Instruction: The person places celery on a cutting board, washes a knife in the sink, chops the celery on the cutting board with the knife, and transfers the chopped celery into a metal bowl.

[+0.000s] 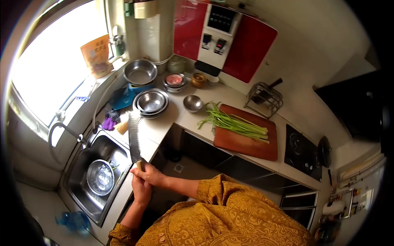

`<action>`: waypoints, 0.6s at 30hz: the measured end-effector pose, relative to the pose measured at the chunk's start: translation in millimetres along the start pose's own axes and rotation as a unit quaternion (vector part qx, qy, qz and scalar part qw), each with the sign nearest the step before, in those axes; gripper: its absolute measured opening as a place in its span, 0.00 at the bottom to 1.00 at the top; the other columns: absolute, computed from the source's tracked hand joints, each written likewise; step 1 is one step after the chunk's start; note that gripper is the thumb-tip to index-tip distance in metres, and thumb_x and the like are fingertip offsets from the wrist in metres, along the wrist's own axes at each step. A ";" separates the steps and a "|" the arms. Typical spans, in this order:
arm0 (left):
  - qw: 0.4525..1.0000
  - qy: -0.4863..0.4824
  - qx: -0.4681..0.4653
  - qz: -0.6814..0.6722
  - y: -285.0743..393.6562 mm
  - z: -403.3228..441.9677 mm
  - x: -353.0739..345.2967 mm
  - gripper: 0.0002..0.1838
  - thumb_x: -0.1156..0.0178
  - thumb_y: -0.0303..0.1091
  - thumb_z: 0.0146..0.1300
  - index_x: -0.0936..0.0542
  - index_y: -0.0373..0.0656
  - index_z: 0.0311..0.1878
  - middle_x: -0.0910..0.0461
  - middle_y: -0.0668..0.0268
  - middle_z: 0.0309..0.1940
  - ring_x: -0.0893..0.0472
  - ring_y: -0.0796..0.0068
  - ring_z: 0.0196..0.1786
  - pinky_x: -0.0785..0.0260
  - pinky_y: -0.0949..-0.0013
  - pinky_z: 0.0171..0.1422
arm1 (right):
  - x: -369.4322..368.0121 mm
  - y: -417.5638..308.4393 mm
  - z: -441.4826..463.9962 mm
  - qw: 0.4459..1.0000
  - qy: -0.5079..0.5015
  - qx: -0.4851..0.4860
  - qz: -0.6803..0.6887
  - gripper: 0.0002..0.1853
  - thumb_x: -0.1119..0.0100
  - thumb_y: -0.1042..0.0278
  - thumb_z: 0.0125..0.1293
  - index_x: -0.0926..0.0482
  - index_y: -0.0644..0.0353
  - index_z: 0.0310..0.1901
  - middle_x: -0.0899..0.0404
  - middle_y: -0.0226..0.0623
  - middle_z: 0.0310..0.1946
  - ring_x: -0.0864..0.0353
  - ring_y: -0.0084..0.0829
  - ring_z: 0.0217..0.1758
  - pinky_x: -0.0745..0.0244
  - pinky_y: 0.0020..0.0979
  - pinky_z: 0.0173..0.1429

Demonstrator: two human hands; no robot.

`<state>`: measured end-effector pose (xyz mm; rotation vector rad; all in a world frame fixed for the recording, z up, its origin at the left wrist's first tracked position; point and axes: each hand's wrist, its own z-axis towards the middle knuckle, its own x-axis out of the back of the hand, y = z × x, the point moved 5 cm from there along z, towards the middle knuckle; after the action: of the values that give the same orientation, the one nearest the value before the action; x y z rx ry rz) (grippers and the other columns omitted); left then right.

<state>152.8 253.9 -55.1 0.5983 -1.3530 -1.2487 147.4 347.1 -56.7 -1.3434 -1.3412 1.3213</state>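
Note:
A long-bladed kitchen knife (134,137) points away from me over the counter edge beside the sink, its pale handle in my hands. My right hand (154,175) is closed around the handle. Pressed against it from below is my left hand (141,192), whose fingers are mostly hidden, so its grip is unclear. Left of my hands, a shiny metal bowl or strainer (100,177) sits in the steel sink (77,195), with a bit of green at its rim. Long green stalks (240,125) lie on the brown cutting board (244,148) to the right.
Stacked steel bowls (151,102), a small steel bowl (193,103) and a large basin (140,72) stand on the counter. The faucet (76,134) arches beside the sink. A purple cloth-like item (109,123) lies behind it. A wire rack (264,99) and stove (301,151) are at right.

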 end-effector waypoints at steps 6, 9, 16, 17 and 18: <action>0.879 -0.460 0.047 0.114 75.3 15.2 -28.5 0.21 0.38 0.31 0.61 0.26 0.39 0.57 0.17 0.57 0.33 0.16 0.65 0.38 0.23 0.65 0.46 | 119.1 15.6 -91.7 0.941 0.178 0.091 0.272 0.17 0.47 0.65 0.71 0.27 0.62 0.57 0.21 0.39 0.50 0.22 0.24 0.47 0.25 0.27 0.54; 0.915 -0.279 0.285 -0.061 18.6 40.3 2.8 0.16 0.42 0.33 0.67 0.23 0.40 0.55 0.16 0.61 0.33 0.16 0.72 0.35 0.24 0.71 0.42 | 228.0 37.6 -178.2 0.948 0.262 0.054 0.174 0.19 0.47 0.65 0.71 0.33 0.59 0.61 0.23 0.33 0.37 0.24 0.20 0.31 0.24 0.25 0.35; 0.769 -0.425 0.123 0.462 -32.9 59.4 -61.9 0.33 0.30 0.49 0.53 0.25 0.41 0.59 0.17 0.50 0.45 0.19 0.48 0.49 0.27 0.52 0.54 | 417.1 89.2 -407.9 0.843 0.535 -0.017 0.053 0.07 0.50 0.67 0.72 0.32 0.59 0.36 0.34 0.27 0.18 0.34 0.18 0.17 0.36 0.25 0.20; 0.796 -0.419 0.105 0.423 5.9 65.3 -106.5 0.32 0.31 0.47 0.55 0.26 0.39 0.59 0.18 0.50 0.46 0.20 0.49 0.50 0.28 0.52 0.55 | 431.4 87.9 -426.0 0.817 0.573 -0.030 0.058 0.08 0.51 0.67 0.71 0.32 0.59 0.34 0.33 0.27 0.18 0.34 0.19 0.16 0.36 0.26 0.20; 0.790 -0.422 -0.011 0.445 9.0 75.6 -142.2 0.32 0.32 0.46 0.55 0.28 0.39 0.60 0.21 0.49 0.50 0.22 0.50 0.54 0.30 0.54 0.58 | 446.6 88.2 -443.8 0.790 0.608 -0.048 0.061 0.09 0.51 0.67 0.71 0.33 0.60 0.33 0.33 0.28 0.17 0.34 0.21 0.15 0.36 0.27 0.20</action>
<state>118.1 408.4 -85.7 -0.7075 -1.9867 -0.6982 547.2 833.7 -143.7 -1.8436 -0.3889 0.2082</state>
